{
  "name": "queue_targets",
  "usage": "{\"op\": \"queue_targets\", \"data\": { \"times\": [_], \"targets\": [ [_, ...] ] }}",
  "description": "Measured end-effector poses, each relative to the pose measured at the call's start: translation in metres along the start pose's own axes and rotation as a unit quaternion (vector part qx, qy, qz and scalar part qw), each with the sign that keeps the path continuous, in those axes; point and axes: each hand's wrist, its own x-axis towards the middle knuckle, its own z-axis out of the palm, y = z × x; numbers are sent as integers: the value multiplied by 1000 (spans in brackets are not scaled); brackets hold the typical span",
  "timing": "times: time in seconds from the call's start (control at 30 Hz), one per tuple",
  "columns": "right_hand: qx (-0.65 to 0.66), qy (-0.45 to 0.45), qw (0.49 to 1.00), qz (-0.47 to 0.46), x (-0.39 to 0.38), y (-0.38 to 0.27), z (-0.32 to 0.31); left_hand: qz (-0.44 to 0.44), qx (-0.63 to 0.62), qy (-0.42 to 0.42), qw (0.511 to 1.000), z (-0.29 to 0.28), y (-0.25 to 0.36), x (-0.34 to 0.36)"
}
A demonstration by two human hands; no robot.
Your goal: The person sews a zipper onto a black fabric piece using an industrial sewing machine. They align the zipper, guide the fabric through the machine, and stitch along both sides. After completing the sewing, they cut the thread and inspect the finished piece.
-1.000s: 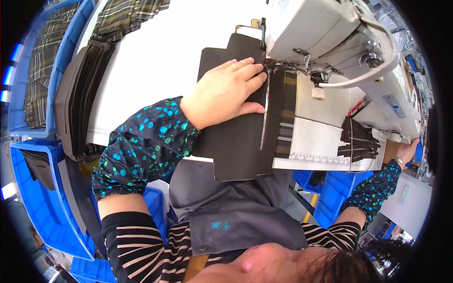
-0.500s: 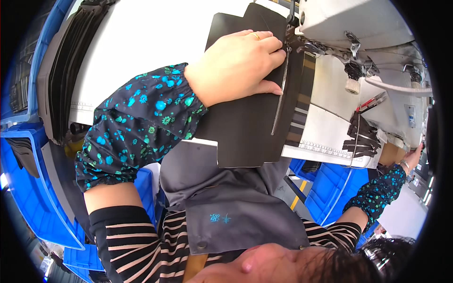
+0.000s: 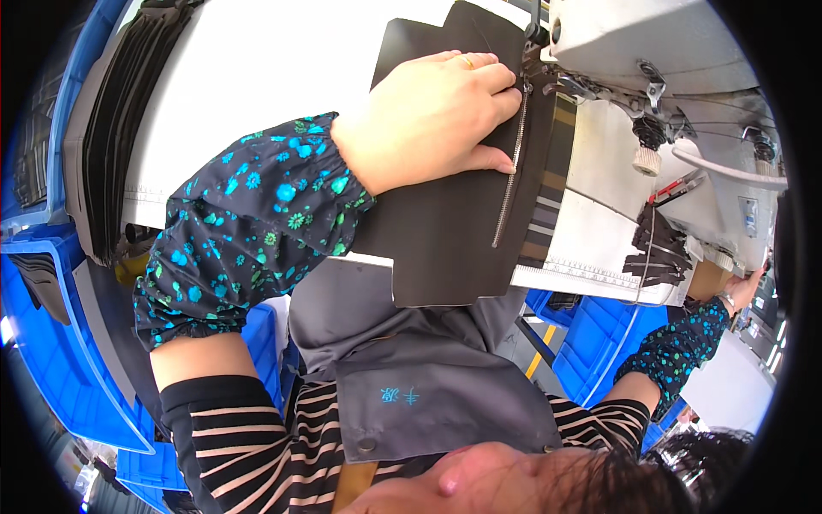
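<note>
My left hand (image 3: 428,120) lies flat on a black fabric panel (image 3: 445,248) and presses it onto the white table (image 3: 257,68). Its fingertips reach the presser foot of a grey sewing machine (image 3: 651,43). A metal zipper (image 3: 509,171) runs down the panel just right of my thumb, with a striped strip (image 3: 548,197) beside it. The panel's lower edge hangs over the table toward my lap. My right hand (image 3: 747,285) is far out at the right rim, beside a brown object under the machine's end. Its fingers are too small to read.
A stack of black cut pieces (image 3: 120,128) stands along the table's left side. Blue plastic crates sit on the left (image 3: 51,343) and under the table at the right (image 3: 599,343). A pile of black scraps (image 3: 659,248) lies on the machine bed.
The view has drawn closer to the machine. My left hand stays flat on the panel, fingers at the presser foot. My right hand stays out at the far right.
</note>
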Motion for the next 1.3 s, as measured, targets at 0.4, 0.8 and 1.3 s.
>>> {"op": "queue_targets", "data": {
  "times": [0.4, 0.8, 1.3],
  "targets": [
    [41, 50, 998, -11, -28, 23, 24, -8, 18, -4, 1000, 1, 5, 2],
    [85, 38, 995, 21, -46, 42, 22, 7, 10, 19, 1000, 3, 0, -2],
    [-135, 279, 896, -320, -151, 16, 99, -20, 44, 3, 999, 1, 10, 1]
  ]
}}
